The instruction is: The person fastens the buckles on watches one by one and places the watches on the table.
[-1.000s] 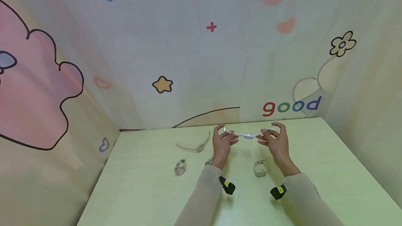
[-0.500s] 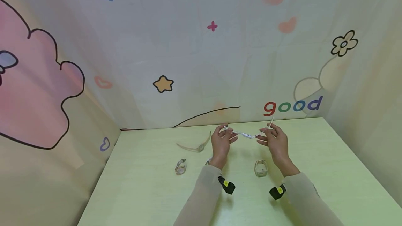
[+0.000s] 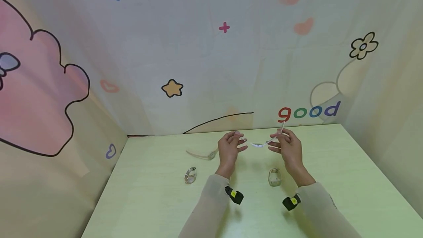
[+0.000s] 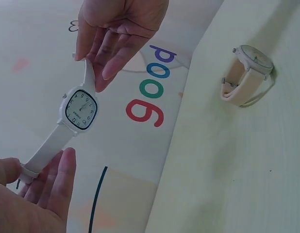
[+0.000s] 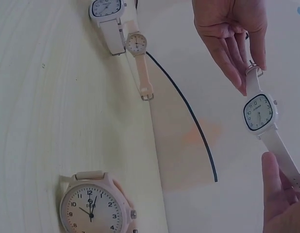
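Note:
Both hands hold a white wristwatch [image 3: 257, 145] stretched out above the table. Its squarish dial [image 4: 81, 111] faces the left wrist camera. My left hand [image 3: 228, 152] pinches the buckle end of the strap between thumb and fingers. The other strap end [image 5: 280, 154] is pinched by my right hand [image 3: 290, 150], and its tip sticks up past the fingers. The dial hangs between the two hands, touching neither. Near the right forearm a round watch with a beige strap [image 4: 249, 75] stands fastened in a loop on the table.
On the pale table [image 3: 142, 194] a looped watch [image 3: 190, 175] lies at left. Behind it, a slim pink watch [image 3: 211, 155] lies unfastened. Another white square watch [image 5: 107, 8] shows in the right wrist view. A printed curtain [image 3: 205, 58] hangs at the table's back edge.
My left hand has shifted slightly left, and the watch dial has moved a little left with it. The right strap end now points more upward. A watch behind the left wrist is now hidden.

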{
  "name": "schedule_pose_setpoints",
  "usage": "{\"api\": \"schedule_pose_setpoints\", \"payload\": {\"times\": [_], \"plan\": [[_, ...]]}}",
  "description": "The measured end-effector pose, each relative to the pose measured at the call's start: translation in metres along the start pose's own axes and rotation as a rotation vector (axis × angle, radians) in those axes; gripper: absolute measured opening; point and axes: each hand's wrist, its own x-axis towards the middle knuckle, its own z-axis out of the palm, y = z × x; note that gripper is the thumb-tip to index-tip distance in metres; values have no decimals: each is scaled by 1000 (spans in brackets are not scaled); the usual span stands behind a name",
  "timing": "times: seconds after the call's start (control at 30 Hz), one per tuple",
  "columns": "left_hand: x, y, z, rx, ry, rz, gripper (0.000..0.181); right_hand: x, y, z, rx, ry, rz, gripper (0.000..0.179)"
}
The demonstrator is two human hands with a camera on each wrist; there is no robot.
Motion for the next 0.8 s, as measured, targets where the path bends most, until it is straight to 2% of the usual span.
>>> {"api": "schedule_pose_setpoints", "payload": {"times": [0.33,0.57,0.8], "plan": [[-8,13,-11,15,-25,-2,17,-6,-7,6,57,-32,-33,35],[-14,22,-18,-2,-58,34,18,-11,-12,10,120,-51,-58,31],[-23,36,-23,24,-61,67,18,-23,-23,17,28,-91,-111,39]]}}
